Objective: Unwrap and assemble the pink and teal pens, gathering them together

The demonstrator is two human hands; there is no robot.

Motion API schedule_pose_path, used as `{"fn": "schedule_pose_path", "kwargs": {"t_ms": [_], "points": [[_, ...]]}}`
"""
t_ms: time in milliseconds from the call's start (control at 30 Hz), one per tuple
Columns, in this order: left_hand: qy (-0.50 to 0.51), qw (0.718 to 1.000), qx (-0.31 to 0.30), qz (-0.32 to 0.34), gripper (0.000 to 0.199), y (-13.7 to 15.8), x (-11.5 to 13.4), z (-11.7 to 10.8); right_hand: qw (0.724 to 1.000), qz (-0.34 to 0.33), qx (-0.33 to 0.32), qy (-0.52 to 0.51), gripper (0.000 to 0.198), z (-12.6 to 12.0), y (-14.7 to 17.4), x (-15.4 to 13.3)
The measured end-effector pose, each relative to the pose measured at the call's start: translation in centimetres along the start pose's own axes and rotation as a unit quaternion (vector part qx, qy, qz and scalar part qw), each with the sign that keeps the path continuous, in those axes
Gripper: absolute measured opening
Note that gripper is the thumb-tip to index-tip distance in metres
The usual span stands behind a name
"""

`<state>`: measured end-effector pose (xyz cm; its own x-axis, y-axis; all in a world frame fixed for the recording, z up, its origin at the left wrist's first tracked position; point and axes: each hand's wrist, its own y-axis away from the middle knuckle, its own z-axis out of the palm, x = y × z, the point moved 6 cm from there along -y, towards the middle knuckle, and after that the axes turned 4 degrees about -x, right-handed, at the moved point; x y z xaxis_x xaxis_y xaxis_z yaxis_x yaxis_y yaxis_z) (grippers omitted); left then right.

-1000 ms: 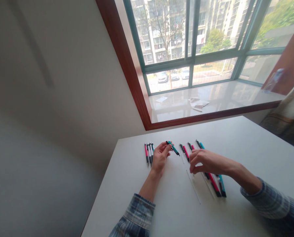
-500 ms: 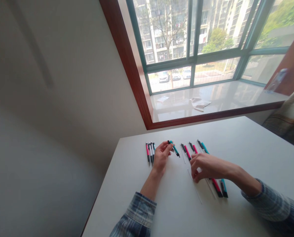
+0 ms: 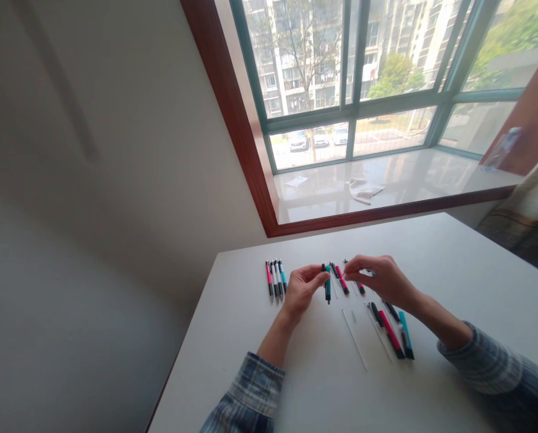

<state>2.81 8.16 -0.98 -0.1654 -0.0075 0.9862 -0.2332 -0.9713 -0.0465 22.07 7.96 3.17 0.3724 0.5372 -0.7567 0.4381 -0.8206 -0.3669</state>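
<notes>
Between the thumb and fingers of my left hand [image 3: 301, 288] is a teal and black pen [image 3: 327, 285], held nearly upright over the table. My right hand [image 3: 380, 276] is pinched, its fingertips just right of that pen; whatever is in the pinch is too small to make out. Below the hands lie a thin white refill [image 3: 354, 338] and a tiny pale piece [image 3: 354, 316], perhaps a spring. Behind and partly under my right hand are pink and black pen parts [image 3: 342, 281]. Nearer me lie a pink barrel [image 3: 390, 334], a teal barrel [image 3: 405, 334] and another refill [image 3: 380, 332].
Several whole pens [image 3: 275, 281] stand in a row left of my left hand. The white table [image 3: 314, 385] meets the wall and a red-brown window frame [image 3: 386, 211]. A cloth [image 3: 363, 189] and a clear bottle [image 3: 501, 150] are on the sill.
My right hand has lifted from the table by the refill and moved up and away toward the pen. My left hand has shifted right, turning the pen more upright. The tiny pale piece is uncovered.
</notes>
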Motion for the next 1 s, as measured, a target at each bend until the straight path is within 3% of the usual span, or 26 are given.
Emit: {"fn": "schedule_pose_path", "kwargs": {"t_ms": [233, 500, 833, 1000], "points": [[-0.012, 0.998, -0.057, -0.021, 0.027, 0.3, 0.1, 1.2, 0.991, 0.014, 0.079, -0.112, 0.026, 0.1, 0.2, 0.2], [-0.018, 0.996, -0.088, -0.013, 0.027, 0.4, 0.2, 1.7, 0.996, 0.015, 0.046, -0.071, 0.021, 0.6, 0.3, -0.2], [-0.031, 0.997, -0.068, -0.009, 0.029, 0.2, -0.2, 1.1, 0.998, -0.055, -0.003, -0.035, 0.016, 0.7, 0.1, -1.4], [-0.023, 0.997, -0.071, -0.010, 0.027, 0.2, -0.3, 1.2, 0.998, -0.058, -0.011, -0.032, 0.015, 1.0, 0.1, -1.3]]}}
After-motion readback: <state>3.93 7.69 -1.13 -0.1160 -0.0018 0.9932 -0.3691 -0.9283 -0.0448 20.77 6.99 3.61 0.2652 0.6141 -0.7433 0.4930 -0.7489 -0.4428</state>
